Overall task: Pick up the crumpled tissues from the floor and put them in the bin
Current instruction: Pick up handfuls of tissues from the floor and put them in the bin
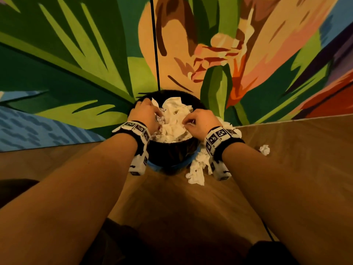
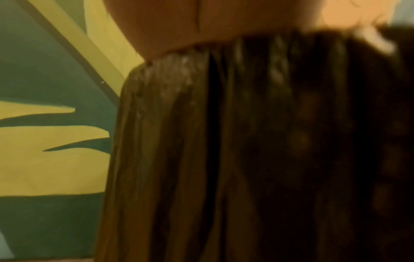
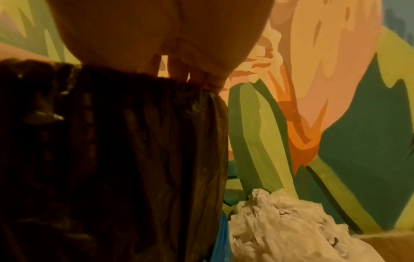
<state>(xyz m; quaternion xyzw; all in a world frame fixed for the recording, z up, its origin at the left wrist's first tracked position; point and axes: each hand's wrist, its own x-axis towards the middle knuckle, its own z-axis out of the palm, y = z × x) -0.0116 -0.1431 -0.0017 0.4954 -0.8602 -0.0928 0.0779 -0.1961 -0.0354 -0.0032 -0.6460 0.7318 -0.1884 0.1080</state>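
Tissues are being pressed into the bin (image 1: 172,150) by both hands; the left hand (image 1: 146,113) is curled over white paper at the rim, the right hand (image 1: 200,119) is pinching a scrap. The heap in the bin (image 1: 174,121) is standing proud, so spilling is being risked; more tissues (image 1: 196,169) and a small ball (image 1: 265,149) are lying on the floor (image 1: 286,169); the mural wall (image 1: 76,64) is closing off the far side.
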